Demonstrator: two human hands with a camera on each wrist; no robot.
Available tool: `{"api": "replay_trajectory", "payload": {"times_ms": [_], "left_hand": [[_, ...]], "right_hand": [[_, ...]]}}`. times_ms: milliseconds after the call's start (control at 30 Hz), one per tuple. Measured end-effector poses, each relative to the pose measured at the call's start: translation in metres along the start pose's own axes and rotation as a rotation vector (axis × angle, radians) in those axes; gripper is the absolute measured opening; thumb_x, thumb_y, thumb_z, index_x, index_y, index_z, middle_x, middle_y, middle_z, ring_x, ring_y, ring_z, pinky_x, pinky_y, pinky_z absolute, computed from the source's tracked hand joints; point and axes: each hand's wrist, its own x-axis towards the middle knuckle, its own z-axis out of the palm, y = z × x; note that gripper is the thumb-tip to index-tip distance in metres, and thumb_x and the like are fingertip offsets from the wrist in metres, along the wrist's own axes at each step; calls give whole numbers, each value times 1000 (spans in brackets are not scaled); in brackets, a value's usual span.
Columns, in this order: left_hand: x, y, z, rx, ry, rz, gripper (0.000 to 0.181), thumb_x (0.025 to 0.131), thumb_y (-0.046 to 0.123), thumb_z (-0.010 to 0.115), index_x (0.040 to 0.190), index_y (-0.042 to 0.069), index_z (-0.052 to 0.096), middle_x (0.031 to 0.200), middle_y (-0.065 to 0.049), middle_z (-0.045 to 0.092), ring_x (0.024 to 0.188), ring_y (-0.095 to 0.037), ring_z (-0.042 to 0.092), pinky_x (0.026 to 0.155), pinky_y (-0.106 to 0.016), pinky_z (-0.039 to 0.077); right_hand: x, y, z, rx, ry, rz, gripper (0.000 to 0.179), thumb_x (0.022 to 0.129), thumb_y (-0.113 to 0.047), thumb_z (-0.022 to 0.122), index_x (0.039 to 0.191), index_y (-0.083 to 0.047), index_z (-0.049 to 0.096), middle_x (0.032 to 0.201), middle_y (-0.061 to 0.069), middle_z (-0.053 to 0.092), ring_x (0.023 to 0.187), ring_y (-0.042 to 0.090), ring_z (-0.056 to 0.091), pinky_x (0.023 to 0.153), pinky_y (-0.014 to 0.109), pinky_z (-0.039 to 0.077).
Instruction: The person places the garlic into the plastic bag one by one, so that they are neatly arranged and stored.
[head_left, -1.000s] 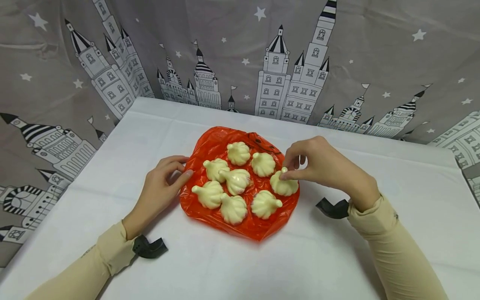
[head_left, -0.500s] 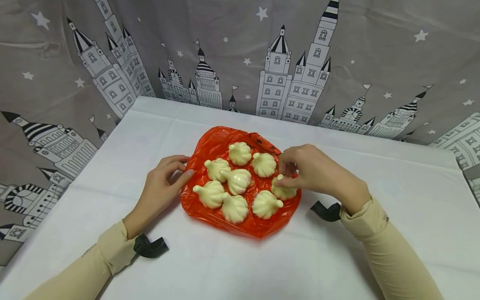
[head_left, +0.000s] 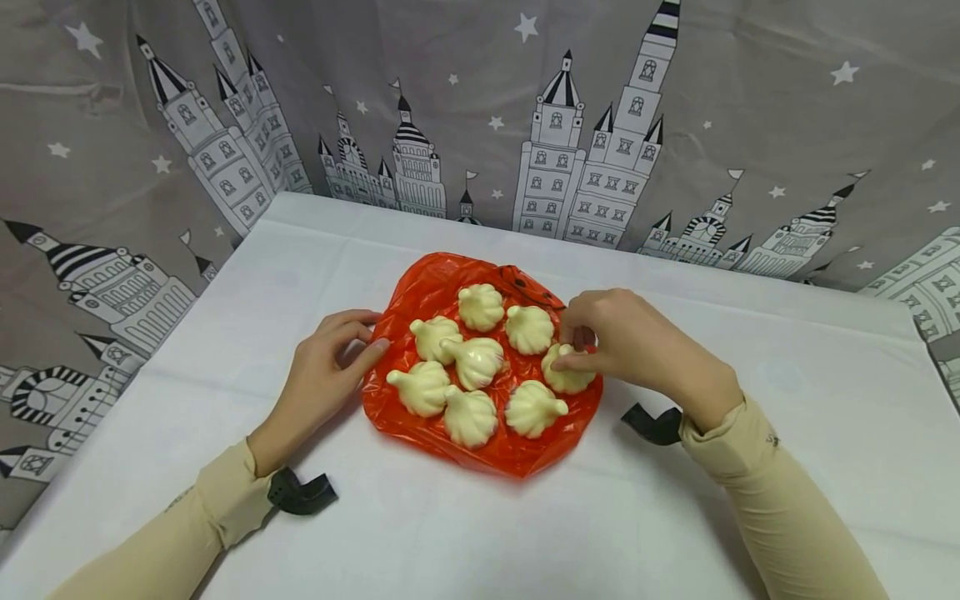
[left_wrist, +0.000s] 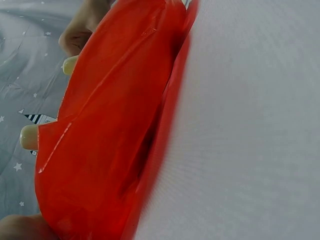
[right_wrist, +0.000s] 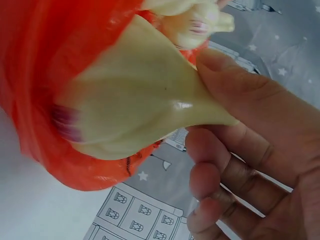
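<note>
A red plastic bag [head_left: 495, 460] lies spread on the white table with several pale, ribbed garlic bulbs [head_left: 471, 417] on it. My left hand [head_left: 322, 367] holds the bag's left edge, the thumb over the rim and the fingers beside it. At the right edge, my right hand [head_left: 637, 337] pinches a garlic bulb [head_left: 567, 377] by its stem. The right wrist view has this garlic bulb [right_wrist: 135, 95] up close, purple at its base and partly covered by red plastic. In the left wrist view, the bag [left_wrist: 110, 110] hides most of the bulbs.
White cloth covers the table [head_left: 487, 542]. Behind it hangs a grey curtain [head_left: 450, 42] printed with castles and stars. A black wrist mount [head_left: 302, 493] sits at the left cuff, and another black mount [head_left: 652, 423] at the right cuff.
My right hand has shifted slightly left and down, still on the stem of the garlic bulb at the bag's right edge. The left hand stays at the bag's left edge.
</note>
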Motion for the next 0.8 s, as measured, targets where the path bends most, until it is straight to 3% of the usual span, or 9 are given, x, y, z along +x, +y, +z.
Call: {"api": "replay_trajectory", "payload": {"times_ms": [400,800], "left_hand": [[1,-1,0,5,6,10,17,102,26,72,93,12,68,136,-6,67,136,-28,56,112,-57,50],[2,-2,1,19,8,9,16,101,25,72,92,12,68,136,-6,67,135,-27,57,111,-56,50]], "right_hand": [[2,-8,8,-78,29,-6,31,78,-26,95,77,-19,65,74,-3,59,69,12,50,62,29,44],[0,-4,4,-29,-3,5,27,77,-31,96,87,-19,74,82,-5,65,78,15,60,68,30,50]]}}
